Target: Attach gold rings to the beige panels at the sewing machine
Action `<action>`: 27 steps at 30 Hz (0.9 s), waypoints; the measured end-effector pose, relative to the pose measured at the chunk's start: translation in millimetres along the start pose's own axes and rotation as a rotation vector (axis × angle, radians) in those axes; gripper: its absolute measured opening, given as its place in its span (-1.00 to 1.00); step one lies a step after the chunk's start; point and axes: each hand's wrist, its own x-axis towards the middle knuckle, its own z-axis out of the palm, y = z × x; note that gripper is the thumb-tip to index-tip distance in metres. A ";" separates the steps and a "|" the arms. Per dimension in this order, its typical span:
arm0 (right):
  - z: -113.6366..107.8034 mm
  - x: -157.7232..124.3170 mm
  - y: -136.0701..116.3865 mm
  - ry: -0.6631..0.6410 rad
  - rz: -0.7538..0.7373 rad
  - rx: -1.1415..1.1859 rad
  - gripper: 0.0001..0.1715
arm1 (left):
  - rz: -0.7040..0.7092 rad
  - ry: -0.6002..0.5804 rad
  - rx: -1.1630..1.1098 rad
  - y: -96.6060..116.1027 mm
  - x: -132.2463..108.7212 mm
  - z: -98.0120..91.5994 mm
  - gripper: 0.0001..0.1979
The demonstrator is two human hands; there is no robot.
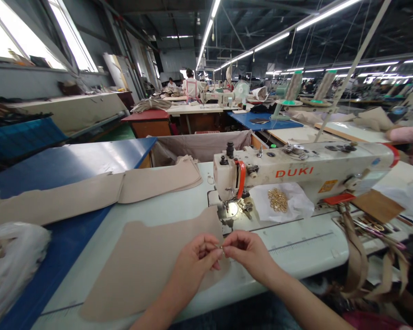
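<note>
My left hand [201, 255] and my right hand [248, 252] meet fingertip to fingertip, both closed in a pinch. Something tiny sits between them, too small to make out. Beneath the hands a flat beige fabric panel [137, 261] lies on the pale sewing table [289, 263], its upper right corner near the needle area. Just beyond is the head of a white sewing machine [278, 165], its lamp lit. A heap of gold-coloured metal rings [277, 200] rests on a white plastic sheet [299, 206] under the machine arm.
Stacked beige panels [161, 178] lie at the left, partly over a blue table [89, 156]. A plastic bag [13, 261] stands near the left edge. At right are scissors [375, 229], a brown piece [378, 204] and hanging beige straps [354, 256]. A co-worker's sleeve [411, 135] shows at far right.
</note>
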 end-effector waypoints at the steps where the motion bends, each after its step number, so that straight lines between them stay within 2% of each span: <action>1: 0.8 0.5 -0.4 -0.017 0.037 0.057 -0.80 | -0.007 -0.019 -0.012 1.3 -0.6 -0.9 -0.70; 4: 4.0 -0.4 -4.9 -0.002 0.119 0.146 -0.69 | -0.051 -0.064 -0.057 2.9 -2.7 -5.9 -0.64; 8: 9.9 -3.9 -9.9 0.076 0.161 0.211 -0.63 | -0.130 -0.058 -0.155 -0.2 -6.5 -9.6 -0.62; 13: 15.9 -6.6 -7.5 0.087 0.130 0.228 -0.62 | -0.104 -0.054 -0.069 2.4 -8.5 -4.8 -0.74; 17: 15.9 -9.1 -5.0 0.046 0.118 0.181 -0.63 | -0.142 -0.111 -0.006 11.6 -6.8 -5.9 -0.78; 20: 17.2 -14.6 -4.1 0.005 0.064 0.087 -0.72 | -0.155 -0.128 0.078 15.9 -6.7 -8.9 -0.82; 22: 19.5 -20.2 -4.3 0.013 0.006 -0.045 -0.79 | -0.118 -0.082 0.213 16.9 -8.4 -10.1 -0.88; 25: 23.0 -28.0 -5.5 0.033 -0.080 -0.276 -0.73 | -0.058 -0.001 0.443 18.1 -13.4 -10.0 -0.95; 27: 23.4 -30.6 -6.4 0.016 -0.106 -0.349 -0.74 | -0.051 0.017 0.513 19.8 -16.8 -9.4 -0.93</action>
